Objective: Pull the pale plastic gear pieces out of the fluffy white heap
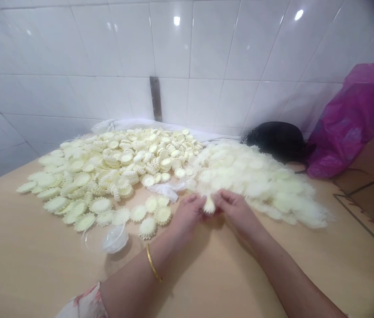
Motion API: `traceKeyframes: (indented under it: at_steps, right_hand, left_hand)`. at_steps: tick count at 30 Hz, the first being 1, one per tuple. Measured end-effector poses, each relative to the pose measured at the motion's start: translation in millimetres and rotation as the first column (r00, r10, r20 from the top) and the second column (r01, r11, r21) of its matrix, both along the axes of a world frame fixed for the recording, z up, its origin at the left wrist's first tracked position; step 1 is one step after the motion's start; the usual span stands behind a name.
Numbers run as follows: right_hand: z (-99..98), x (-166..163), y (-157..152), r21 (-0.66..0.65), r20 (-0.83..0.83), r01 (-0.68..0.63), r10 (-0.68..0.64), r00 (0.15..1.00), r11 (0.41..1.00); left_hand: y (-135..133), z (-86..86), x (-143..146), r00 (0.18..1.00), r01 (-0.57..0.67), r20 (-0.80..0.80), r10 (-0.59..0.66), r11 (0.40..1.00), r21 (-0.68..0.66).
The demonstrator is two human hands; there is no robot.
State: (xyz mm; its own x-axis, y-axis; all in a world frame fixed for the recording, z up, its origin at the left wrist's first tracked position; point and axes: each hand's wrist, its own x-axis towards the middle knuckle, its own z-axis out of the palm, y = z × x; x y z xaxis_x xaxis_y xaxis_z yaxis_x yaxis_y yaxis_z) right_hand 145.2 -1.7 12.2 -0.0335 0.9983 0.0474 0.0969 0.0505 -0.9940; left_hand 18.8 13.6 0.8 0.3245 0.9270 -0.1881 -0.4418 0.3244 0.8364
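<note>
Between my two hands is a small pale-yellow scalloped disc [209, 206], its toothed edge fanned downward. My left hand [190, 214] pinches it from the left, thumb and fingers pressed together. From the right, my right hand [235, 210] grips its other side in the same way. The fingertips hide much of the piece. Both hands are just above the table, in front of the piles. Left of my left hand lie several loose discs [155, 211] with notched rims. A gold bangle [153, 263] circles my left wrist.
A large heap of pale-yellow discs [120, 161] spreads at the left; a fluffier whitish heap [256, 176] lies right. A clear round tub [115, 238] stands on the wooden table [41, 265]. Behind are a black bundle [276, 139], a magenta plastic bag [355, 115] and a tiled wall [90, 39].
</note>
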Motion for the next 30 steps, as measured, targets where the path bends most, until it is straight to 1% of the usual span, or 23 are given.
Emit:
traceKeyframes:
  at_steps: [2, 5, 7, 9, 13, 15, 17, 18, 20, 24, 25, 26, 27, 28, 30]
  right_hand:
    - [-1.5, -1.3, -0.2, 0.053, 0.091, 0.030, -0.035, 0.995, 0.998]
    - [-1.8, -4.0, -2.5, 0.156, 0.238, 0.056, -0.092, 0.967, 0.986]
    - [-1.2, -5.3, -3.7, 0.202, 0.290, 0.075, -0.133, 0.948, 0.976]
    - [-1.1, -5.2, -3.5, 0.220, 0.291, 0.099, -0.162, 0.943, 0.971]
    - [-5.1, 1.7, 2.4, 0.203, 0.236, 0.132, -0.179, 0.955, 0.970]
    - [-7.9, 8.9, 7.1, 0.188, 0.182, 0.207, -0.241, 0.953, 0.960]
    - [-9.3, 16.8, 11.3, 0.166, 0.119, 0.306, -0.327, 0.938, 0.938]
    - [-9.1, 20.1, 12.9, 0.149, 0.100, 0.336, -0.352, 0.931, 0.930]
    - [-7.4, 23.8, 14.2, 0.119, 0.100, 0.328, -0.340, 0.935, 0.937]
    - [-5.0, 20.3, 11.4, 0.073, 0.163, 0.183, -0.193, 0.968, 0.980]
    - [-5.5, 18.6, 10.3, 0.064, 0.195, 0.167, -0.176, 0.965, 0.984]
    - [-6.4, 17.1, 9.3, 0.073, 0.246, 0.173, -0.186, 0.951, 0.982]
    - [-7.4, 15.8, 8.4, 0.107, 0.312, 0.205, -0.228, 0.922, 0.973]
    - [-8.2, 14.8, 7.6, 0.172, 0.377, 0.253, -0.301, 0.876, 0.952]
    - [-8.4, 13.1, 6.1, 0.341, 0.440, 0.330, -0.460, 0.771, 0.880]
  left_hand:
    - [-1.7, 1.1, 0.4, 1.000, 0.011, 0.003, -0.011, 1.000, -0.013]
    - [-4.0, 4.0, 0.4, 0.999, 0.011, -0.041, -0.011, 1.000, -0.015]
    - [-4.7, 5.4, 0.5, 0.998, 0.006, -0.055, -0.006, 1.000, -0.006]
    - [-5.0, 6.0, 0.7, 0.999, 0.005, -0.049, -0.005, 1.000, -0.007]
    - [-5.6, 6.2, 0.9, 0.999, 0.023, -0.044, -0.022, 1.000, 0.010]
    - [-6.3, 6.3, 0.6, 0.998, 0.032, -0.048, -0.031, 0.999, 0.023]
    - [-6.8, 6.2, 0.5, 0.998, 0.040, -0.055, -0.038, 0.999, 0.029]
    - [-6.7, 5.9, 0.6, 0.998, 0.040, -0.054, -0.039, 0.999, 0.028]
    - [-5.9, 4.9, 0.8, 0.998, 0.030, -0.047, -0.029, 1.000, 0.008]
    - [-3.5, 2.2, 0.8, 0.998, 0.016, -0.055, -0.017, 1.000, -0.018]
    - [-3.1, 1.7, 0.6, 0.998, 0.016, -0.059, -0.017, 1.000, -0.015]
    - [-2.8, 1.3, 0.4, 0.998, 0.020, -0.057, -0.021, 1.000, -0.008]
    - [-2.6, 1.0, 0.2, 0.998, 0.021, -0.051, -0.021, 1.000, -0.003]
    - [-2.3, 0.8, 0.0, 0.999, 0.019, -0.042, -0.019, 1.000, 0.002]
    - [-1.6, 0.5, -0.3, 1.000, 0.002, -0.031, -0.002, 1.000, 0.009]
